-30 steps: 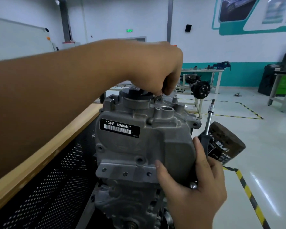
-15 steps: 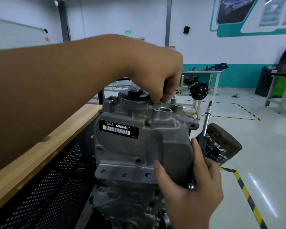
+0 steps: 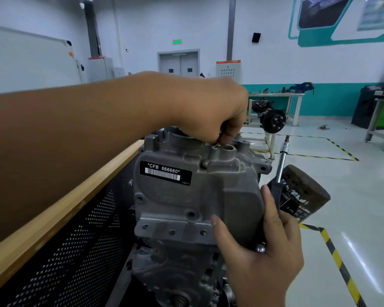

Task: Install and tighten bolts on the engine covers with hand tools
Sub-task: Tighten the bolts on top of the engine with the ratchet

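A grey cast engine cover (image 3: 193, 196) with a black label reading CFB 666660 fills the centre, mounted on the engine block below. My left hand (image 3: 211, 114) reaches over its top edge, fingers curled down and pinching a small bolt (image 3: 218, 138) at a hole there; the bolt is mostly hidden. My right hand (image 3: 262, 251) grips the cover's lower right edge with thumb and fingers, and holds a black-handled socket driver (image 3: 278, 173) whose steel shaft points upward.
A dark rusty oil filter (image 3: 302, 193) sticks out to the right behind the driver. A wooden-topped bench with a perforated black panel (image 3: 71, 235) runs along the left. Yellow-black floor tape (image 3: 337, 255) and a stand with a brake hub (image 3: 273, 120) lie beyond.
My left hand has lowered slightly over the top of the cover, now hiding the black cap. The right hand and driver keep their hold.
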